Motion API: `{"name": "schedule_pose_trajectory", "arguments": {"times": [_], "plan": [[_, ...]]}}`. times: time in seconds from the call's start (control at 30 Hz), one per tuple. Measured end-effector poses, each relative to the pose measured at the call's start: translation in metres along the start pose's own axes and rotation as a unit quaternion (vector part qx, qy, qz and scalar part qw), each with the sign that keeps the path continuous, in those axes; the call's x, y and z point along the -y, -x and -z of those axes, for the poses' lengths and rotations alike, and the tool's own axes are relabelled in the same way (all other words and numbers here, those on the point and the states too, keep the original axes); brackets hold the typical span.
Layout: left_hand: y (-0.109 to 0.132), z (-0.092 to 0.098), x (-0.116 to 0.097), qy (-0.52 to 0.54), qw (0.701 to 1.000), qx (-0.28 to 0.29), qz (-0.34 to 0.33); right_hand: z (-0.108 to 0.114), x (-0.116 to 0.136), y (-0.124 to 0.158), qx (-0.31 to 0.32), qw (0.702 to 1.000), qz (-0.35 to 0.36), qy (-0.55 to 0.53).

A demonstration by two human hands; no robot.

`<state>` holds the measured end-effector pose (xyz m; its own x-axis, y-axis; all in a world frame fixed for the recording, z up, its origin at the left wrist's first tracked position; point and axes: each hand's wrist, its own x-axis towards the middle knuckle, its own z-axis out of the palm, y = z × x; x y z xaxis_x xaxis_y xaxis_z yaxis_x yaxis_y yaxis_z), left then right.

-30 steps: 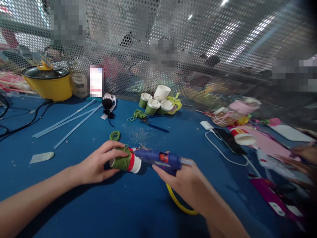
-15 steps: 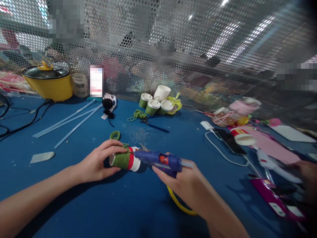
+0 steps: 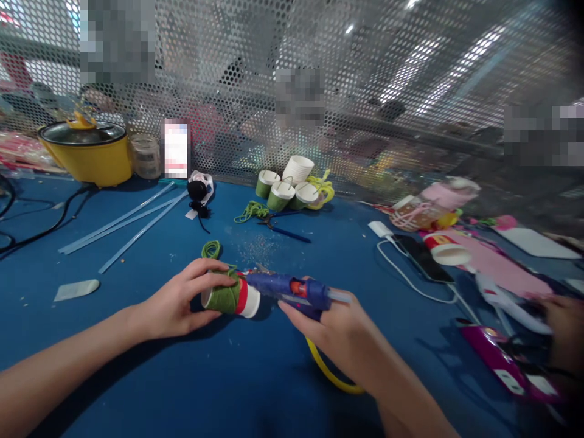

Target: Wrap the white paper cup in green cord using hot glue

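Note:
My left hand (image 3: 180, 301) is wrapped round a paper cup (image 3: 230, 297) that lies on its side on the blue table (image 3: 182, 389). The cup is partly wound with green cord and shows a red and white band. My right hand (image 3: 335, 331) grips a blue glue gun (image 3: 287, 289) whose nozzle touches the cup's green part. A yellow cable (image 3: 331, 372) runs from the gun under my right wrist. A small coil of green cord (image 3: 211, 249) lies just behind the cup.
Several cord-wrapped cups (image 3: 285, 188) and scissors (image 3: 283, 228) stand at the back. Glue sticks (image 3: 128, 222) and a yellow pot (image 3: 86, 152) are at the left. A phone with white cable (image 3: 422, 258), another glue gun (image 3: 504, 301) and a co-worker's hand (image 3: 563, 325) are at the right. A perforated metal screen (image 3: 365, 91) runs behind.
The cup and the glue gun have shifted only slightly. The co-worker's hand at the right has drawn back towards the near right edge.

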<state>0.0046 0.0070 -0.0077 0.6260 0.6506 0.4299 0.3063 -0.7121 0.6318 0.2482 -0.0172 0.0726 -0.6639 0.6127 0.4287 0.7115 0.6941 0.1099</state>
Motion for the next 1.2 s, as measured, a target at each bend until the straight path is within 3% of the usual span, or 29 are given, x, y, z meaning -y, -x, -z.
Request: {"name": "schedule_pose_trajectory", "arguments": {"times": [0.23, 0.43, 0.63, 0.9, 1.07, 1.2], "plan": [[0.001, 0.0, -0.001, -0.003, 1.0, 0.005, -0.013, -0.001, 0.0, 0.0, 0.003, 0.999, -0.026, -0.031], [0.0, 0.0, -0.001, 0.027, 0.999, -0.006, 0.034, 0.003, 0.001, 0.002, 0.015, 0.999, -0.014, -0.027], [0.0, 0.0, 0.001, 0.036, 0.998, -0.013, 0.058, 0.003, 0.002, 0.006, 0.048, 0.98, -0.131, -0.138], [-0.003, 0.003, 0.0, 0.039, 0.997, -0.029, 0.059, -0.001, 0.006, 0.015, 0.051, 0.964, -0.176, -0.195], [-0.003, 0.003, 0.002, 0.042, 0.996, -0.049, 0.062, -0.001, 0.0, 0.007, 0.076, 0.902, -0.345, -0.248], [-0.003, 0.002, 0.001, 0.019, 0.997, -0.043, 0.064, -0.009, -0.019, 0.003, 0.085, 0.842, -0.428, -0.317]]}}
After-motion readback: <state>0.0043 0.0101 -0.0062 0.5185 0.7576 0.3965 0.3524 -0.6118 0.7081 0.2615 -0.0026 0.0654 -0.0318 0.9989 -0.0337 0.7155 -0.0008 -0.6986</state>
